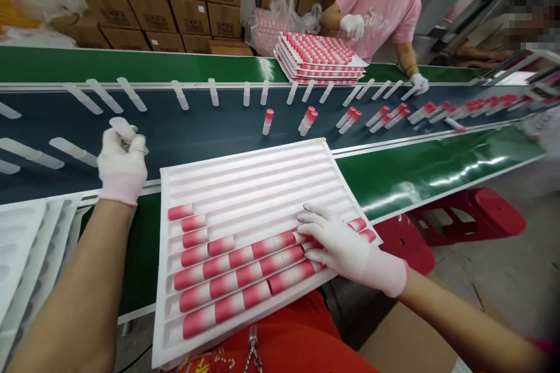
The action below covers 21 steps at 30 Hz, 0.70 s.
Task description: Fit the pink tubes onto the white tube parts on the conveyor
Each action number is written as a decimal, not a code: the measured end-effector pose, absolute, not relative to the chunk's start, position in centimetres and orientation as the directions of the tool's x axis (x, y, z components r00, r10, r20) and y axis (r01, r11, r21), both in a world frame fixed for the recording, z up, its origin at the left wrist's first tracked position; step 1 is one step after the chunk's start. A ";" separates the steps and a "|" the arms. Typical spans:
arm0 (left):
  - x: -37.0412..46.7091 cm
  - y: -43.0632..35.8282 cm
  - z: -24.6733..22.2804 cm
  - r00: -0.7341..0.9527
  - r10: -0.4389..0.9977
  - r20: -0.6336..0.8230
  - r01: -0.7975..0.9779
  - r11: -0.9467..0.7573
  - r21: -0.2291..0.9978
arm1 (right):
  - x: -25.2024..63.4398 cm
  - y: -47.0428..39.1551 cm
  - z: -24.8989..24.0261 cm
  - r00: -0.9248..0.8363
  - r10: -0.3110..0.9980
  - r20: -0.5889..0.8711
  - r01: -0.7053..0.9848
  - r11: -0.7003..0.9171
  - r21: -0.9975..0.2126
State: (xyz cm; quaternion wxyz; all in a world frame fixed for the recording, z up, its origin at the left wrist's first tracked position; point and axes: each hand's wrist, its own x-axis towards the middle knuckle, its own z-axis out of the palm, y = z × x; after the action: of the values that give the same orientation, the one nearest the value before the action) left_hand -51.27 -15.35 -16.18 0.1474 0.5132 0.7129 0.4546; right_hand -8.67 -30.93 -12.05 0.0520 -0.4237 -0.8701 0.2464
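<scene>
My left hand [122, 163], in a white glove, is over the dark belt with its fingers closed round a white tube [120, 123], whose upper end shows above them. My right hand [339, 242], also gloved, lies over the right part of a white ridged tray [254, 183], fingers stretched out and apart on the caps there. Several pink-and-white caps [256, 297] lie end to end in the tray's near grooves; the grooves behind hold only a few at the left. Some caps are hidden under my right hand.
White tubes [179, 95] stand along the dark conveyor belt [210, 134]; others, nearer, wear pink caps [268, 121]. White trays [39, 256] are stacked at left. Across the belt, a person in pink [380, 9] stands by stacked filled trays [321, 55]. Red stools [472, 215] are at right.
</scene>
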 end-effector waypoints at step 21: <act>-39.0 -25.5 -8.9 0.451 0.848 -0.278 0.281 0.161 0.946 | -16.8 -20.4 -7.9 -0.544 0.803 0.242 0.061 0.326 -0.944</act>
State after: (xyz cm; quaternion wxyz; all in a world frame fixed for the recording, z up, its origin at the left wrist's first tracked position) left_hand -38.96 -25.51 -8.91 0.6015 0.6032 0.4676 0.2358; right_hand -16.84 -20.38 -7.87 0.3725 -0.2985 -0.7239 0.4981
